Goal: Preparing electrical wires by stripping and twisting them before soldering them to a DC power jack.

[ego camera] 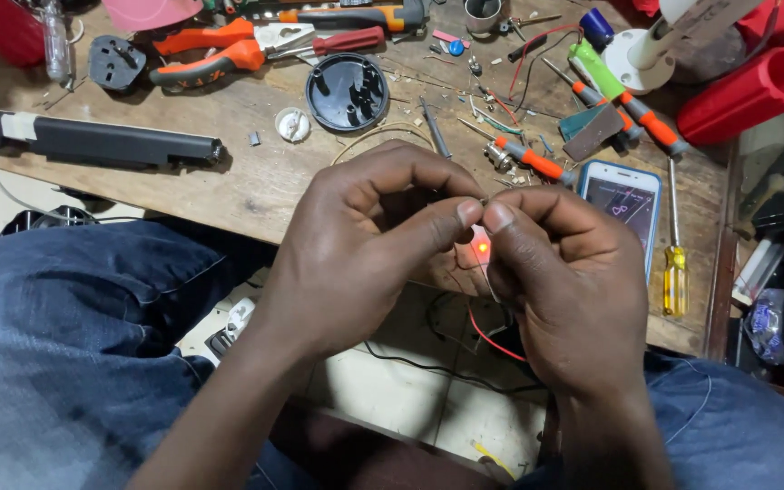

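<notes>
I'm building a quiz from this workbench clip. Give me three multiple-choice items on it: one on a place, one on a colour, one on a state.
1. Where does the smartphone lie?
A. on the wooden bench, right of the hands
B. on the floor tiles
C. on the person's lap

2. What colour is the wire hanging below the hands?
A. green
B. red
C. white

3. How is the small light between the hands?
A. dark
B. lit
C. covered with tape

Answers: 1 A, it rests by the bench edge; 2 B, a red strand loops under the right hand; 3 B, it glows red beside the left hand.
</notes>
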